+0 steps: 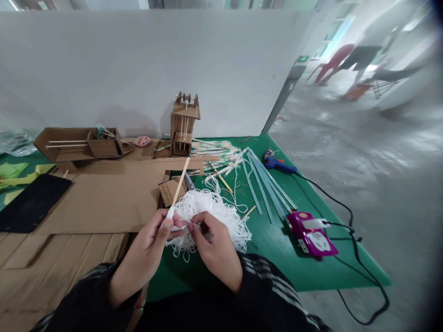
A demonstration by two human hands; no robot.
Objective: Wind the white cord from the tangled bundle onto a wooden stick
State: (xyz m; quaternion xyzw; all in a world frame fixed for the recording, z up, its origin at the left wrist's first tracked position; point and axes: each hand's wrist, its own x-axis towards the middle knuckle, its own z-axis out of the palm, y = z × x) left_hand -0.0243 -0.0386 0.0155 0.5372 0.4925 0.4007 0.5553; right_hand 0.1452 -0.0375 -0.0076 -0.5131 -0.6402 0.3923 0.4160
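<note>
My left hand [152, 244] is closed on the lower end of a thin wooden stick [180, 184] that slants up and to the right. My right hand [214, 244] is closed, pinching white string at the stick's wrapped end. A loose tangle of white string [211, 207] lies on the green table [277, 258] just behind both hands. Both sleeves are black with grey stripes.
A cardboard tower model [184, 124] stands at the back, a cardboard tray [79, 145] to its left. Cardboard sheets [104, 198] cover the left. Clear glue sticks [266, 184], a blue glue gun [277, 162] and a purple power strip [311, 233] with a black cable lie right. A person stands far right.
</note>
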